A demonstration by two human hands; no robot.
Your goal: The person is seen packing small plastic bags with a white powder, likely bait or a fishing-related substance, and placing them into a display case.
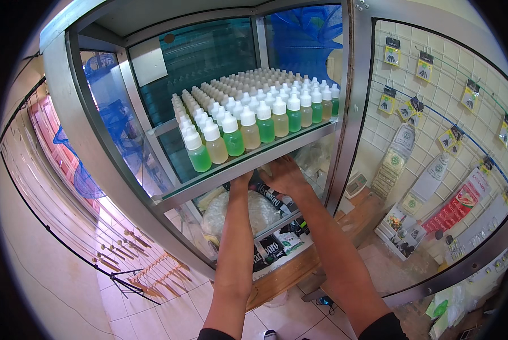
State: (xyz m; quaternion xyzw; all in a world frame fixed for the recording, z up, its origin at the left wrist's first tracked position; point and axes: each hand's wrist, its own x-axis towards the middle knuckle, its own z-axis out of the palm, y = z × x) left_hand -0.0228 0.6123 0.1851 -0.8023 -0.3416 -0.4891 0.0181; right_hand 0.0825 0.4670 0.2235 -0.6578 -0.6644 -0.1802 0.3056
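Both my arms reach into the middle compartment of a glass cabinet with a metal frame. My left hand is mostly hidden below the shelf edge, by a dark plastic bag with printed writing. My right hand lies over the same bag, its fingertips partly hidden under the shelf; something pale shows beside its fingers. Whether either hand grips anything cannot be told. Beneath the bag is a large bundle of clear plastic. Above, rows of small dropper bottles with white caps, green or pale yellow inside, stand on the glass shelf.
A lower compartment holds black packets. On the right, a wire grid carries hanging packets behind glass, above a small box of goods. Rods with wooden-looking handles stand at the left. A wooden bench supports the cabinet.
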